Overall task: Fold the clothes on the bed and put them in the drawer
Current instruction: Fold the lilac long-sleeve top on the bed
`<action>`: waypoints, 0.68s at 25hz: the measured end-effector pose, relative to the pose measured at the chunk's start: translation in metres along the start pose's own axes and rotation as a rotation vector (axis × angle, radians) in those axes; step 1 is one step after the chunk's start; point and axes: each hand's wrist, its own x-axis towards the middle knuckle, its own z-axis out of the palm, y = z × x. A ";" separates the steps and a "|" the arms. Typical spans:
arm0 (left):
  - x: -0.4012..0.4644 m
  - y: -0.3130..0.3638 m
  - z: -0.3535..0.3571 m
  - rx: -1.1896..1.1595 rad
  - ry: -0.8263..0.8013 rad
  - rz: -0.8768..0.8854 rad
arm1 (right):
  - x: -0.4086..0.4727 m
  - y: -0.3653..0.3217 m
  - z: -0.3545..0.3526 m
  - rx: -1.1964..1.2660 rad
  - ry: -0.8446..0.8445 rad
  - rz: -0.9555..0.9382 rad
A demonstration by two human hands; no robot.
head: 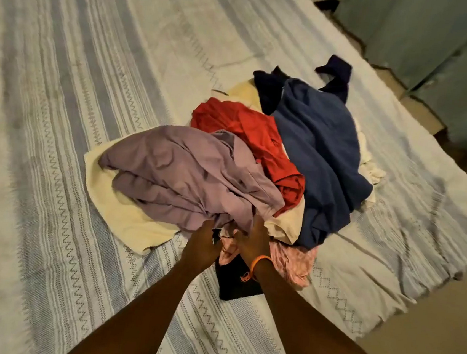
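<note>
A heap of loose clothes lies on the bed, right of its middle. A crumpled lilac garment covers the near left of the heap, over a cream one. Beside it lie a red garment, a large blue one, dark navy pieces at the far end, a pink one and a black one nearest me. My left hand grips the lilac garment's near edge. My right hand, with an orange wristband, reaches into the same bunched lilac fabric, its fingertips hidden.
The bed carries a white cover with blue-grey stripes and zigzag stitching. Its right edge drops to a tan floor. Pale green panels, perhaps a wardrobe, stand beyond the bed at the upper right. No drawer is in view.
</note>
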 end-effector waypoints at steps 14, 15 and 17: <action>0.013 0.055 -0.026 0.028 0.098 0.085 | -0.008 -0.071 -0.041 0.453 -0.302 0.167; 0.003 0.061 -0.031 0.000 0.092 0.067 | -0.015 -0.070 -0.047 0.509 -0.287 0.141; -0.019 0.076 -0.043 -0.056 0.111 0.014 | -0.038 -0.078 -0.067 0.612 -0.291 0.121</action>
